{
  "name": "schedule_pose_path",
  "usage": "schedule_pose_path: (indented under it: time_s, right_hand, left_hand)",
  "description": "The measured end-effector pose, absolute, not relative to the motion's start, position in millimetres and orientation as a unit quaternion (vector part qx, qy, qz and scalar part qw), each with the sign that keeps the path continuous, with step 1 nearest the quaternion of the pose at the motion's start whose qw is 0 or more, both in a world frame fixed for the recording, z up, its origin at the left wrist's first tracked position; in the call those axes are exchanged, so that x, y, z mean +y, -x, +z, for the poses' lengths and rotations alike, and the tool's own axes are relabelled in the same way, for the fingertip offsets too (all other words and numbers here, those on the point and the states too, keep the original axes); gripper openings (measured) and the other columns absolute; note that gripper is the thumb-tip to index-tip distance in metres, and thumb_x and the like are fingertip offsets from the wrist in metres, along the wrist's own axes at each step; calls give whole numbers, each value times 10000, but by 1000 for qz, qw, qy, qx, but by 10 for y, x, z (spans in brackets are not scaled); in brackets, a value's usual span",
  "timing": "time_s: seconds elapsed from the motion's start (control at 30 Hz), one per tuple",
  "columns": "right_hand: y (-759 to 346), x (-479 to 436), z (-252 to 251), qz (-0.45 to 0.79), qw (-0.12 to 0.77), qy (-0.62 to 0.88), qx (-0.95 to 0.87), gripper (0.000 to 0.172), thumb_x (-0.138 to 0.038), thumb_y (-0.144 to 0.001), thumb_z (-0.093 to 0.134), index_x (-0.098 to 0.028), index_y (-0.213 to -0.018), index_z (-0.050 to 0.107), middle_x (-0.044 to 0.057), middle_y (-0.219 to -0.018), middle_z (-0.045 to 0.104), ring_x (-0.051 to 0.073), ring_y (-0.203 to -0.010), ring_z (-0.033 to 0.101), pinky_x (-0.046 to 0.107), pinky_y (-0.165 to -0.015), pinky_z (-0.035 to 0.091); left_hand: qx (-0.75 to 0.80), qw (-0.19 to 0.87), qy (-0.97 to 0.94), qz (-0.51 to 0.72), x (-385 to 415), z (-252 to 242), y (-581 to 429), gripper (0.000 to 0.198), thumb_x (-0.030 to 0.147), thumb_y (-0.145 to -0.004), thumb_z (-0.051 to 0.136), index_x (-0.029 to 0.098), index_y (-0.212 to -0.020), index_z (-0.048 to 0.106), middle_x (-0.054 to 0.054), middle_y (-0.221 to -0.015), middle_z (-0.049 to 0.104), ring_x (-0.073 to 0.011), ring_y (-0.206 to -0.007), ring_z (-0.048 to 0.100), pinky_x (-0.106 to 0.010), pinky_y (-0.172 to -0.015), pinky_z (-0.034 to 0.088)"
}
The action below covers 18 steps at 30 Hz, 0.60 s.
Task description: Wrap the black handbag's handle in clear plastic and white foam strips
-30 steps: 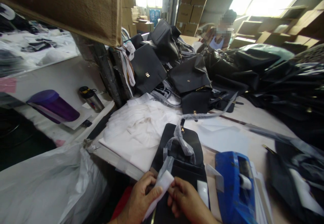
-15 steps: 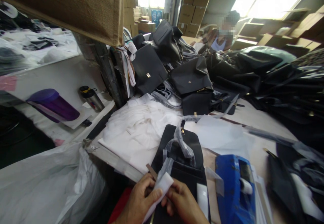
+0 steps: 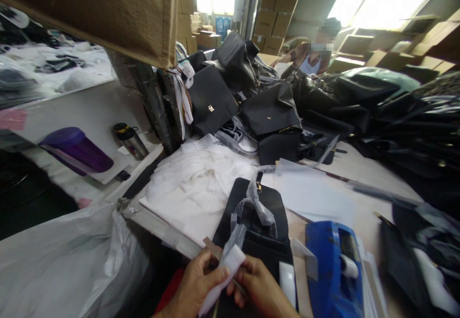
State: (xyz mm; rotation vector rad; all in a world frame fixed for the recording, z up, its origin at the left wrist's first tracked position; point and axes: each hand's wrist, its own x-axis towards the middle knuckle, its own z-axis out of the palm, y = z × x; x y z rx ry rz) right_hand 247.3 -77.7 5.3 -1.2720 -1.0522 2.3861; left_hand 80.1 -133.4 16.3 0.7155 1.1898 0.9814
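Clock centred on my hands, 12 = top of frame. Pale flat worktop (image 3: pixel 370 164). Loose pile of thin white sheets (image 3: pixel 201 176) at 11, heap of black leather-look bags (image 3: pixel 271 105) between 12 and 1, scuffed blue frame-like tool (image 3: pixel 321 270) with a white roll at 3. Purple lidded bottle (image 3: pixel 77 150) and steel flask with black-and-yellow cap (image 3: pixel 131 141) both around 10, on a side ledge. Further off at 12 to 1: stacked brown cartons (image 3: pixel 278 16), bright windows (image 3: pixel 386 2); another person (image 3: pixel 309 64) at 1, behind the heap.

White soft foam-like strip (image 3: pixel 224 275) is between my two hands, over the lower left of the black flat bag (image 3: pixel 264 248). Left hand (image 3: pixel 201 275) grip is clamped on it, thumb on top. Right hand (image 3: pixel 260 284) is at its right edge, fingers bunched; can't tell if that grip has the foam or the flat brown strip (image 3: pixel 212 248) crossing beneath.

Foam's long axis runs 7 to 1, upper end at 1, meeting the clear-plastic-wrapped strap (image 3: pixel 235 239). Brown strip's free end points 10 to 11. Bag lies roughly 12 to 6, rounded end at 12.
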Motion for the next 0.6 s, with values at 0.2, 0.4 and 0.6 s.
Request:
schedule_pose_path:
  time_s: [0.2, 0.4, 0.6]
  right_hand:
    - [-2479, -775, 89, 771, 117, 471, -412, 474, -545, -739, 632, -132, -952, 538, 3, -612, 625, 73, -406, 514, 176, -390, 358]
    - [-2697, -850, 158, 762, 45, 487, -425, 557, -685, -736, 589, -173, -920, 468, 5, -650, 649, 68, -415, 543, 162, -389, 381]
    - [-2727, -837, 143, 752, 70, 491, -435, 474, -622, -765, 580, -175, -884, 477, -16, -633, 626, 63, -408, 514, 166, -389, 371]
  left_hand:
    - [551, 638, -328, 426, -1355, 130, -800, 438, 485, -810, 699, 155, -1080, 595, -97, -1086, 653, -278, -1054, 596, -348, -929, 441]
    - [572, 631, -328, 408, -1357, 170, -804, 545, 532, -786, 699, 135, -1140, 584, -111, -1073, 661, -290, -1020, 610, -350, -881, 470]
    - [566, 626, -337, 418, -1355, 158, -816, 461, 499, -807, 695, 150, -1099, 619, -103, -1142, 636, -274, -1032, 603, -329, -883, 471]
